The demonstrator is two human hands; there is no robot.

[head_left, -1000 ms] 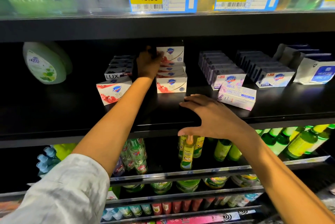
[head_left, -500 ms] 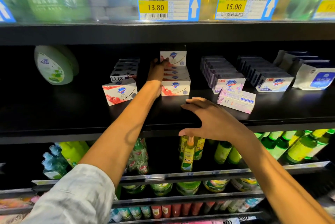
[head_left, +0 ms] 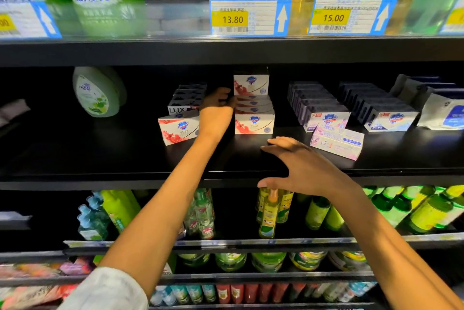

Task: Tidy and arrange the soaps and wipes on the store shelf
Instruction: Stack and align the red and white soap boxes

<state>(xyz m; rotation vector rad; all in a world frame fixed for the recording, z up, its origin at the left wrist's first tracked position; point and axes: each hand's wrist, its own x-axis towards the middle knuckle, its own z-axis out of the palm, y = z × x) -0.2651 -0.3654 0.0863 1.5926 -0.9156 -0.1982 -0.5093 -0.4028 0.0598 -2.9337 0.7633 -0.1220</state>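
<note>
A row of red-and-white soap boxes (head_left: 254,124) runs front to back on the black middle shelf (head_left: 125,159), and the rearmost box (head_left: 251,82) stands taller than the others. My left hand (head_left: 217,111) is at the row's left side, its fingers curled onto the edges of the middle boxes. One more red-and-white box (head_left: 178,129) sits askew to the left of my wrist. My right hand (head_left: 301,164) rests spread on the shelf's front edge, thumb under the lip. A lavender soap box (head_left: 336,141) lies loose and tilted just right of it.
Behind the askew box is a row of LUX soaps (head_left: 185,101). Two neat soap rows (head_left: 324,119) (head_left: 386,119) and wipe packs (head_left: 444,114) fill the right side. A green-white bottle (head_left: 96,93) stands at the left. Bottles crowd the shelves above and below.
My left hand has drawn forward from the rearmost red box to the middle of the row. My right hand has stayed on the shelf edge. The camera has tilted upward.
</note>
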